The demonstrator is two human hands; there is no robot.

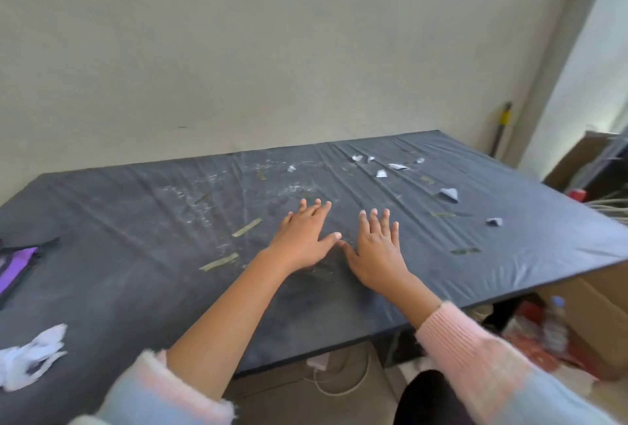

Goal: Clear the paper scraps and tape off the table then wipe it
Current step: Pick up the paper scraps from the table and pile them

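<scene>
A table under a wrinkled black cover [136, 227] fills the view. My left hand [304, 234] and my right hand [377, 251] lie flat on it side by side, fingers spread, holding nothing. Several white paper scraps [449, 194] are scattered over the far right part of the table, beyond my right hand. Strips of yellowish tape [247, 227] stick to the cover left of my left hand, and another strip [219, 261] lies nearer me. A greenish tape strip [465, 251] sits near the right edge. White dusty smears mark the middle.
A crumpled white wad [30, 356] lies at the near left, and a purple item [17, 270] sits at the left edge. Cardboard boxes [591, 305], a plastic bottle [555, 326] and red packaging stand on the floor to the right. A wall runs behind the table.
</scene>
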